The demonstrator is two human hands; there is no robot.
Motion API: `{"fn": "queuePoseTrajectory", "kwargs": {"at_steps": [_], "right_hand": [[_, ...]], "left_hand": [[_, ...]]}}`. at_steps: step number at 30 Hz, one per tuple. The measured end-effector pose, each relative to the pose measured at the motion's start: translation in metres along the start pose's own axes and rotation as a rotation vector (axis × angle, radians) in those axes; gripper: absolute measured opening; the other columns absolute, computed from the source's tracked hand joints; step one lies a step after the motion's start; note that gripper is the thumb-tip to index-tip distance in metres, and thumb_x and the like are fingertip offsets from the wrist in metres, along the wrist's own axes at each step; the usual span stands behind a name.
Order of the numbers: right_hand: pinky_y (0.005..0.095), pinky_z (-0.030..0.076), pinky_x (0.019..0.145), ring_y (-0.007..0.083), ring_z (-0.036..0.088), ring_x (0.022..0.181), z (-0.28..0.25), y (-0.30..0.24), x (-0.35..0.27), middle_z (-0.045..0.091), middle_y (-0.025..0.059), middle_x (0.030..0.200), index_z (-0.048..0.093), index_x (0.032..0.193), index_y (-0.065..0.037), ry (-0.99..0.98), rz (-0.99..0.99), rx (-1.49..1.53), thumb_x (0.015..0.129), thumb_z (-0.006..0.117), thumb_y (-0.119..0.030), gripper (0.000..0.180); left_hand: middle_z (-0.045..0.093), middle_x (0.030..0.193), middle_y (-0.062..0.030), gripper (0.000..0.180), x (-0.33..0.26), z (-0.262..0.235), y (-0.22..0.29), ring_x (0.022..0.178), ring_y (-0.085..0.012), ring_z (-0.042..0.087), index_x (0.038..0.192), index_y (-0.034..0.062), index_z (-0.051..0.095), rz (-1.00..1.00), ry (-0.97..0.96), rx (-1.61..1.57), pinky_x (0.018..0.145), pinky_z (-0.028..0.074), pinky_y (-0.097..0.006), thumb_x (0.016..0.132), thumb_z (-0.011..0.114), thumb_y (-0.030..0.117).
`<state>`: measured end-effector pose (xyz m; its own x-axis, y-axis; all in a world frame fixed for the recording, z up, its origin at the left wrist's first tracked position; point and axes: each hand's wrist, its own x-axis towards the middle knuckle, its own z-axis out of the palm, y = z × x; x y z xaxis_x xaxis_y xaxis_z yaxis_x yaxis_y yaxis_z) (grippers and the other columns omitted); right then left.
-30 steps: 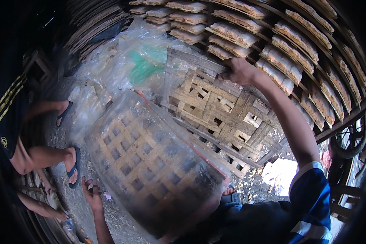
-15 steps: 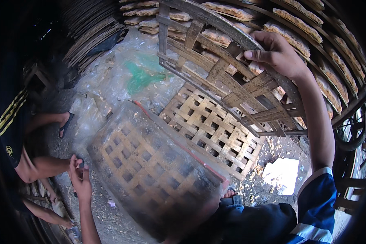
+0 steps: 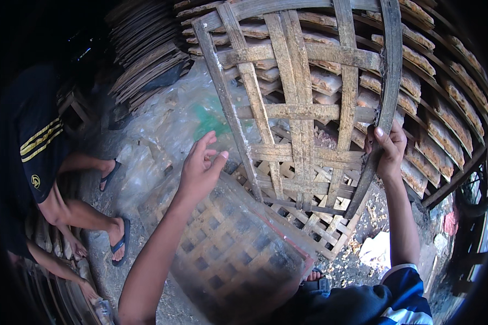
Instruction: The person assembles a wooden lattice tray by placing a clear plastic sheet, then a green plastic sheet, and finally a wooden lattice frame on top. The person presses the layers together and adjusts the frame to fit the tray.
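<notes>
My right hand (image 3: 389,149) is closed round the right edge bar of a slatted bamboo rack (image 3: 301,81). The rack stands tilted up in front of me, its lower end just above a woven bamboo panel (image 3: 326,234) on the floor. Empty, with fingers apart, my left hand (image 3: 201,167) hovers left of the rack's left bar without touching it. Below that hand, a cloudy plastic sheet (image 3: 228,238) with a red edge covers another woven lattice, which shows through it.
Racks bearing rough pale-brown slabs (image 3: 434,127) are stacked behind and to the right. Crumpled clear plastic (image 3: 141,130) lies at the left, below piled thin boards (image 3: 146,54). A person in dark shorts (image 3: 40,146) stands at left; another person's hands reach low beside them. White paper (image 3: 375,250) lies right.
The rack has swung round to face me more squarely, its right bar lower in my right hand. My left hand has risen to the right, toward the rack.
</notes>
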<state>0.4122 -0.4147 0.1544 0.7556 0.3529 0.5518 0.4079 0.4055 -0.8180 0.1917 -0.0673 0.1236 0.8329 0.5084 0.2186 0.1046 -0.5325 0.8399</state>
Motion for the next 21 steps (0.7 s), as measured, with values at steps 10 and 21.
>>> {"fn": "queuePoseTrajectory", "kwargs": {"at_steps": [10,21], "right_hand": [[0.0288,0.046,0.052,0.0144,0.055,0.056,-0.026,0.055,-0.048,0.058,0.0073,0.076,0.053,0.117,0.0,-0.042,0.051,-0.024,0.093,0.069,-0.027,0.04],[0.0301,0.046,0.054,0.0173,0.057,0.059,-0.071,0.072,-0.093,0.055,0.0075,0.069,0.05,0.112,-0.001,0.069,0.057,-0.155,0.096,0.063,-0.037,0.042]], "left_hand": [[0.066,0.121,-0.0125,0.048,0.013,0.083,-0.035,0.102,-0.0247,0.065,0.133,0.0053,0.056,-0.192,-0.039,0.246,0.092,0.052,-0.036,0.093,0.074,0.027],[0.075,0.091,-0.0103,0.028,0.033,0.121,-0.048,0.083,-0.0175,0.072,0.11,0.0006,0.064,-0.065,-0.102,-0.057,0.076,0.056,-0.033,0.094,0.074,0.022]]}}
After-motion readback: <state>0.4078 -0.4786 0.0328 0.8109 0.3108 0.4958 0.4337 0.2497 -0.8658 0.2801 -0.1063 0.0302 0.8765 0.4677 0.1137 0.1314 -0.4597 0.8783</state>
